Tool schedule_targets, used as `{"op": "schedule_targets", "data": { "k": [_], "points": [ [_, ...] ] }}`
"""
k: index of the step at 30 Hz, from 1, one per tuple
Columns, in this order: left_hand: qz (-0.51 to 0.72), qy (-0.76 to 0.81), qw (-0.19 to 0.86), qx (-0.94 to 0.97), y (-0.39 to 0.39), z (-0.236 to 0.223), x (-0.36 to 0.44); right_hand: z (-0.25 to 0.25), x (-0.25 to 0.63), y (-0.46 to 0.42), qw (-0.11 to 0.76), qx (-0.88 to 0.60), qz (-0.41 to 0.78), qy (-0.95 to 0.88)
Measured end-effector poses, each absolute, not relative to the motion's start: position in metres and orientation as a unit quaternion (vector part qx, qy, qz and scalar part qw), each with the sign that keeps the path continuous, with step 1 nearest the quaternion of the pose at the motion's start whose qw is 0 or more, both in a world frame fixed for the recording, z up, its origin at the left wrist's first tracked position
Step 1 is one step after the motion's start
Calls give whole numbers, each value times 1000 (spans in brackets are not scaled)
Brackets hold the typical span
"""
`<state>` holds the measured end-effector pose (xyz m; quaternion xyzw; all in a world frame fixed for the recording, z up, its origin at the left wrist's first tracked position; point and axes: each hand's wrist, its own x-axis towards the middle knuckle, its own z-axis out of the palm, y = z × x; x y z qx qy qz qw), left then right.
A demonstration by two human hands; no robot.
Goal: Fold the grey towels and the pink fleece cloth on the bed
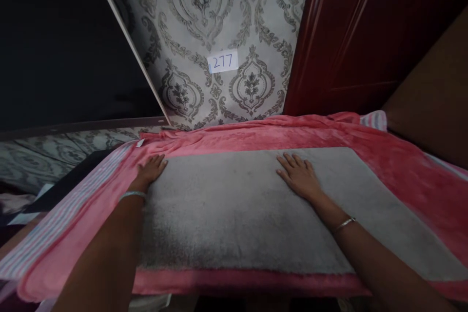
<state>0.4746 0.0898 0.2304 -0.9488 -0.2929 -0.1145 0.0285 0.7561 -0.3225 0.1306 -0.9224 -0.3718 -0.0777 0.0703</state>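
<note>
A grey towel or mat lies flat on a pink fleece blanket. My left hand rests palm down at the grey cloth's far left corner, fingers stretched out and touching both the cloth and the pink blanket. My right hand lies flat on the grey cloth near its far edge, fingers spread. Each wrist carries a thin bangle. Neither hand holds anything.
A striped pink cloth edges the blanket on the left. Behind stands a wall with grey damask wallpaper and a paper label reading 277. A dark screen is at the left, a dark red cabinet door at the right.
</note>
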Motion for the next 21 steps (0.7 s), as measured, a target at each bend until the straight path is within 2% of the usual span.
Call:
{"op": "schedule_targets", "data": {
  "k": [6,11,18,21],
  "points": [
    [-111,-298,23,-948,68,222,479,135,752,-321,60,-927,-74,-363],
    [-40,-158,20,-986,18,184,486,139,752,-321,59,-927,-68,-363],
    [-69,-164,23,-984,5,170,481,158,744,-309,44,-937,-4,-346],
    [-75,-159,25,-984,7,170,482,163,725,-291,52,-900,2,-433]
  ]
}}
